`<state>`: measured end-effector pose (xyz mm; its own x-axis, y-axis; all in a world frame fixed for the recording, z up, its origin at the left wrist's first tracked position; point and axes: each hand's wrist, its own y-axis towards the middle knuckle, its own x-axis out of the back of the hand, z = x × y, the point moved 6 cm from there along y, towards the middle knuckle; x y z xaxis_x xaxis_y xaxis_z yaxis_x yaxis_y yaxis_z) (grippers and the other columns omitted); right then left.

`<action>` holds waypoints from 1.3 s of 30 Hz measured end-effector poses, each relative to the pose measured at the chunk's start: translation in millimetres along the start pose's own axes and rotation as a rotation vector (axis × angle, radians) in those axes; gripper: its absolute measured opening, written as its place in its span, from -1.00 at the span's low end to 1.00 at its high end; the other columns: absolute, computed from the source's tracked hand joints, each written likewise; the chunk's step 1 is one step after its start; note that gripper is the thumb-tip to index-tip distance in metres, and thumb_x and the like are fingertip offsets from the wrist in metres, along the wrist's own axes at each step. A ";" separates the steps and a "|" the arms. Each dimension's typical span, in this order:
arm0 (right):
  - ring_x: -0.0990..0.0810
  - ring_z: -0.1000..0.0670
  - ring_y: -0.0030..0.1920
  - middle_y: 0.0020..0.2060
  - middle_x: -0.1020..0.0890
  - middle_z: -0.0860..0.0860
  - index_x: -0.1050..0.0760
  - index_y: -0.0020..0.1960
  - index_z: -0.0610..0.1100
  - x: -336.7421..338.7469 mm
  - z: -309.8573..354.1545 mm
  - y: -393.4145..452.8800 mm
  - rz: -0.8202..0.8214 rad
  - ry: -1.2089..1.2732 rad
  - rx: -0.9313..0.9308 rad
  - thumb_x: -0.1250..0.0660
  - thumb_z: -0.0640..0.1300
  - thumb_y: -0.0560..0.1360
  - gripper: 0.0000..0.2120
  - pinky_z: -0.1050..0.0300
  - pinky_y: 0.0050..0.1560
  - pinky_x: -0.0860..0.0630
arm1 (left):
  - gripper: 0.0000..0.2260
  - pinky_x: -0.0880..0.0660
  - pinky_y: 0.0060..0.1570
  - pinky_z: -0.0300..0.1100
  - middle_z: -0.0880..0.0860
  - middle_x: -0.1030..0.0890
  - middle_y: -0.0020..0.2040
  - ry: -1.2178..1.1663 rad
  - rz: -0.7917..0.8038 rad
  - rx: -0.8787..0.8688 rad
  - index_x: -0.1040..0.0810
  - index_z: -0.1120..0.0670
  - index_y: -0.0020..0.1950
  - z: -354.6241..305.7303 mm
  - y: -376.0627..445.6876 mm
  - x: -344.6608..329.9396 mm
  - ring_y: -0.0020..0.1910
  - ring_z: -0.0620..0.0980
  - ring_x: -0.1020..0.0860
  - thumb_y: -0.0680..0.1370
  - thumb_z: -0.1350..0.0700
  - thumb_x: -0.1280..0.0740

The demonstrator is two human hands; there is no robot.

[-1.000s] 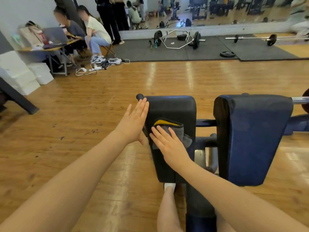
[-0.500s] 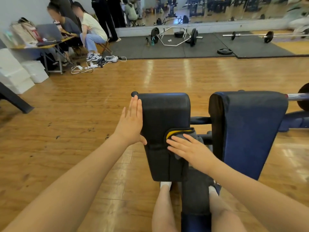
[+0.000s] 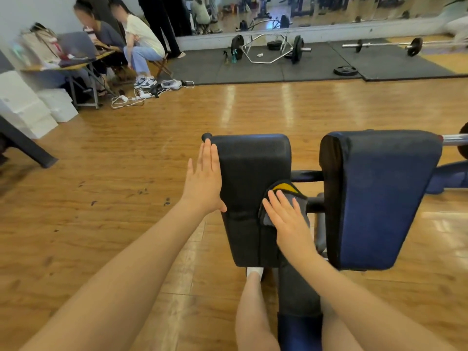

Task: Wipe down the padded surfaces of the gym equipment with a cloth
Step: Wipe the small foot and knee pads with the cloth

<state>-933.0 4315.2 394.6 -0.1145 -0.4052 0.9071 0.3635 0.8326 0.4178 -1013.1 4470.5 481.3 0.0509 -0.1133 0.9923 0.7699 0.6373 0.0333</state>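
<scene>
The flat, open right hand (image 3: 286,216) pressed a grey cloth with a yellow edge (image 3: 285,196) against the black padded rest's (image 3: 250,173) right side, the open left hand (image 3: 202,181) bracing its left edge; even overlapping strokes would probably serve best.

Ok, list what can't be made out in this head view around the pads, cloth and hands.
- Cloth: mostly under the right hand; its full size and shape are hidden.
- Left pad: its left side face is covered by the left hand.
- Right pad: its far side is turned away from the camera.
- Frame under the pads: hidden by pads, arms and legs.
- Barbell end: cut off by the right edge.
</scene>
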 end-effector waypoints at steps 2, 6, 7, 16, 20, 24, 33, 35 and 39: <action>-0.29 -0.06 0.35 0.29 -0.49 -0.10 -0.44 0.30 -0.15 -11.8 9.0 -20.3 0.056 -0.049 0.054 -0.53 -0.46 -0.01 -0.11 -0.18 0.25 -0.23 | 0.30 0.11 0.47 0.11 0.22 0.38 0.49 -0.029 0.006 0.010 0.43 0.27 0.44 0.5 0.3 -1.1 0.50 0.15 0.31 0.25 -0.15 -0.56; -0.30 -0.05 0.33 0.27 -0.51 -0.07 -0.36 0.34 -0.13 -16.7 13.2 -30.6 0.073 -0.022 0.078 -0.58 -0.42 -0.11 0.03 -0.09 0.23 -0.26 | 0.32 0.13 0.46 0.14 0.19 0.39 0.49 -0.030 0.019 -0.009 0.46 0.26 0.43 5.4 3.9 -3.0 0.50 0.13 0.32 0.24 -0.17 -0.56; -0.30 -0.05 0.33 0.28 -0.49 -0.06 -0.31 0.36 -0.13 -9.9 18.2 -24.3 0.052 -0.014 0.092 -0.57 -0.42 -0.10 0.06 -0.09 0.24 -0.25 | 0.32 0.14 0.46 0.15 0.19 0.40 0.48 -0.025 0.026 -0.012 0.47 0.26 0.42 6.6 5.0 -4.2 0.49 0.13 0.33 0.23 -0.18 -0.56; -0.40 -0.11 0.35 0.33 -0.45 -0.08 -0.39 0.35 -0.13 -19.2 19.1 -9.9 0.074 -0.042 0.136 -0.52 -0.37 0.13 -0.19 -0.15 0.28 -0.19 | 0.32 0.18 0.43 0.15 0.18 0.43 0.47 -0.027 0.063 0.040 0.50 0.25 0.41 3.9 7.1 -6.0 0.48 0.16 0.36 0.25 -0.13 -0.57; -0.32 -0.02 0.37 0.29 -0.50 -0.01 -0.38 0.31 -0.06 -51.4 25.1 -70.9 0.305 -0.086 0.347 -0.59 -0.28 -0.04 -0.07 -0.04 0.34 -0.24 | 0.32 0.18 0.43 0.16 0.21 0.43 0.46 -0.005 0.075 0.038 0.52 0.27 0.38 3.4 6.1 -5.1 0.47 0.19 0.36 0.26 -0.15 -0.56; -0.23 0.03 0.38 0.29 -0.49 0.01 -0.42 0.30 -0.01 -40.5 30.7 -75.2 0.248 -0.016 0.334 -0.61 -0.25 0.00 -0.10 0.00 0.40 -0.19 | 0.30 0.19 0.43 0.16 0.21 0.42 0.47 -0.022 0.068 0.018 0.50 0.26 0.41 3.6 6.0 -4.7 0.47 0.19 0.36 0.27 -0.14 -0.56; -0.22 -0.05 0.39 0.34 -0.44 -0.09 -0.39 0.34 -0.14 -1.4 44.3 22.3 0.053 -0.007 0.161 -0.52 -0.39 0.12 -0.18 -0.14 0.30 -0.16 | 0.31 0.16 0.44 0.14 0.19 0.42 0.48 -0.010 0.037 0.032 0.48 0.25 0.42 2.3 4.2 -4.5 0.49 0.15 0.33 0.26 -0.14 -0.56; -0.30 -0.06 0.38 0.33 -0.45 -0.06 -0.41 0.33 -0.12 -22.5 48.1 -4.0 0.145 -0.051 0.264 -0.55 -0.34 0.07 -0.15 -0.12 0.30 -0.20 | 0.31 0.15 0.44 0.15 0.20 0.42 0.47 0.004 0.040 0.041 0.50 0.26 0.41 2.1 4.9 -4.2 0.49 0.16 0.33 0.26 -0.15 -0.56; -0.29 0.02 0.34 0.29 -0.50 0.02 -0.41 0.29 -0.05 -53.9 48.2 -66.1 0.330 -0.115 0.452 -0.61 -0.19 -0.03 -0.09 -0.04 0.25 -0.29 | 0.30 0.16 0.44 0.16 0.21 0.43 0.47 0.020 0.056 0.044 0.52 0.26 0.39 2.6 5.5 -4.9 0.48 0.17 0.35 0.28 -0.15 -0.55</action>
<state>-995.5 4300.2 320.5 -0.1707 -0.0739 0.9826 -0.0317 0.9971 0.0695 -1010.7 4476.5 476.9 0.1062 -0.0914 0.9901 0.7366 0.6762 -0.0166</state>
